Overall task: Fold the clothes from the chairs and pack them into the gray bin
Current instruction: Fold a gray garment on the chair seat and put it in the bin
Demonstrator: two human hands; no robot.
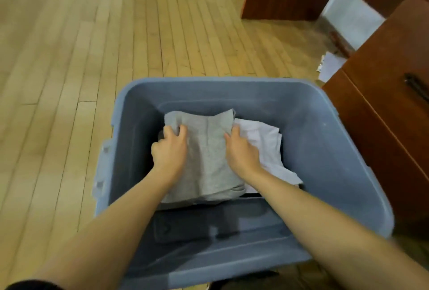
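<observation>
The gray bin (313, 108) stands on the wooden floor right below me. Inside it lies a folded gray garment (206, 150), partly on top of a folded white garment (264, 143) to its right. My left hand (169, 148) grips the gray garment's left edge with curled fingers. My right hand (241, 150) holds its right edge, fingers tucked under the fold. Both arms reach down into the bin. Something dark lies on the bin's bottom near me.
A reddish-brown wooden cabinet (383, 103) stands close against the bin's right side. Loose white papers (329, 66) lie on the floor behind the bin at the right. Wooden floor (92, 45) stretches to the left and ahead.
</observation>
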